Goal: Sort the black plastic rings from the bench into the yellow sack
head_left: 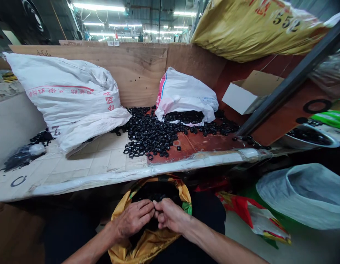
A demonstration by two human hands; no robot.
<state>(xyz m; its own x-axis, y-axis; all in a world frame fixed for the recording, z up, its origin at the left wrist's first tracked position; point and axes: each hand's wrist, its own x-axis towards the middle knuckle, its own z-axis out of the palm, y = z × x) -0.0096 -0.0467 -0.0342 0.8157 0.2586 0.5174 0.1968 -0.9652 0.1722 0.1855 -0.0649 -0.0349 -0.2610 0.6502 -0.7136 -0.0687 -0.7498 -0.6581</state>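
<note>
My left hand [136,217] and my right hand [170,214] meet at the fingertips over the mouth of a yellow woven sack [119,211]. Fingers on both hands are curled and pinched together; whatever is between them is too small or hidden to make out. Dark pieces [156,196] lie inside the sack, in shadow. On the bench beyond, a heap of small black rings [148,135] spreads out from between two white sacks.
A large white woven sack [73,95] leans at the bench's left, and a smaller white sack [189,90] spills rings at the back. An open carton [241,97] and a slanted metal post [293,79] stand right. A metal basin [307,137] sits beyond. The bench edge [186,163] is taped.
</note>
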